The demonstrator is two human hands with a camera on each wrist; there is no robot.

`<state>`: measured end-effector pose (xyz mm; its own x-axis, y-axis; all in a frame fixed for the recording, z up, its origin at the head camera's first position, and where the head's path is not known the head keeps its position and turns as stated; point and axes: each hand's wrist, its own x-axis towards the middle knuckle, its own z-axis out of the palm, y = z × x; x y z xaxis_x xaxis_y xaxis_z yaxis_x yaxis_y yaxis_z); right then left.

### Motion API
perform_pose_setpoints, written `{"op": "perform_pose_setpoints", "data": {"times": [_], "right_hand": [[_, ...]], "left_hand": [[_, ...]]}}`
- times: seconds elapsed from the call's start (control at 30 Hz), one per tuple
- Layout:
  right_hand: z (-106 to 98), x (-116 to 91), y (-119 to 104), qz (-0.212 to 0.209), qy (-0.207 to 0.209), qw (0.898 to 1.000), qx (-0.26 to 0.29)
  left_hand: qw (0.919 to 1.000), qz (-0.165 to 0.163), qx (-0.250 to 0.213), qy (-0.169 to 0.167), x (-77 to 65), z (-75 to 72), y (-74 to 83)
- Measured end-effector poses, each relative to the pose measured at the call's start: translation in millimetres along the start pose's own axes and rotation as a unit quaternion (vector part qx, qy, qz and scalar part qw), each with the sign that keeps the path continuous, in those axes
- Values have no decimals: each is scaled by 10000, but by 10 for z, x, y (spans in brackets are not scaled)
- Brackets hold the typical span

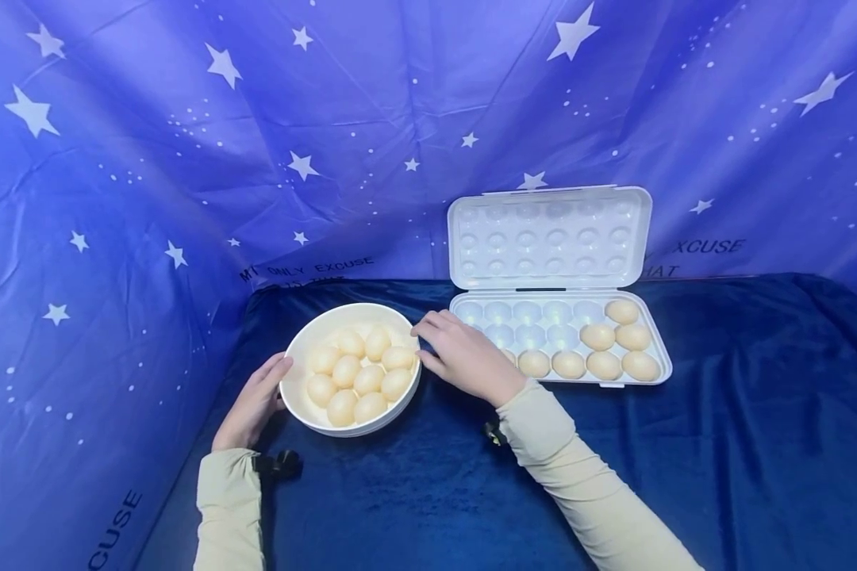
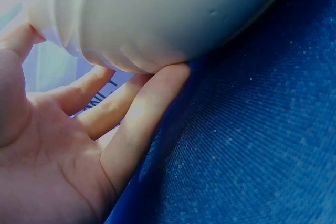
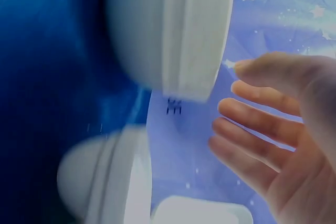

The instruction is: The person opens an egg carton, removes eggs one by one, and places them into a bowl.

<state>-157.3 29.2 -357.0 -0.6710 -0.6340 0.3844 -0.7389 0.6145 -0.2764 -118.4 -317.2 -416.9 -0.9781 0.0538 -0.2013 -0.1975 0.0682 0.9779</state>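
A white bowl (image 1: 334,327) holds several pale brown eggs (image 1: 346,371). My left hand (image 1: 253,404) grips its left side, the thumb at the rim and the fingers against the outer wall, as the left wrist view shows with the bowl (image 2: 147,19) above the fingers. Near the right rim is my right hand (image 1: 464,353), its fingers apart. In the right wrist view that hand (image 3: 278,124) holds nothing and a gap separates it from the bowl (image 3: 173,35). A white egg box (image 1: 662,349), partly covered by the right hand, stands with eggs in its front row and right-hand cups.
The egg box's lid (image 1: 550,238) stands raised at the back, against the blue star-printed curtain (image 1: 371,95). Dark blue cloth (image 1: 414,492) covers the table. Several cups in the box's back left (image 1: 528,312) hold no egg.
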Motion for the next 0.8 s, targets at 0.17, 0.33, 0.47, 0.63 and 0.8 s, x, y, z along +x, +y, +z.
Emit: {"op": "perform_pose_setpoints", "data": {"times": [0.17, 0.33, 0.47, 0.63, 0.8], "right_hand": [[-125, -176, 185, 94, -2, 9999, -130], [-291, -380, 405, 457, -78, 9988, -132], [-427, -460, 568, 771, -61, 9969, -122], [-580, -542, 697, 1061, -20, 9943, -62], [-651, -612, 787, 1160, 43, 9932, -71]], "left_hand": [[10000, -40, -4, -13, 22, 14, -5], [10000, -40, -23, -16, 15, 2, -10], [10000, -22, -18, 1, -5, -24, -14], [10000, -57, -50, -23, -14, -27, -9], [9999, -97, -35, 6, -10, -6, 5]]}}
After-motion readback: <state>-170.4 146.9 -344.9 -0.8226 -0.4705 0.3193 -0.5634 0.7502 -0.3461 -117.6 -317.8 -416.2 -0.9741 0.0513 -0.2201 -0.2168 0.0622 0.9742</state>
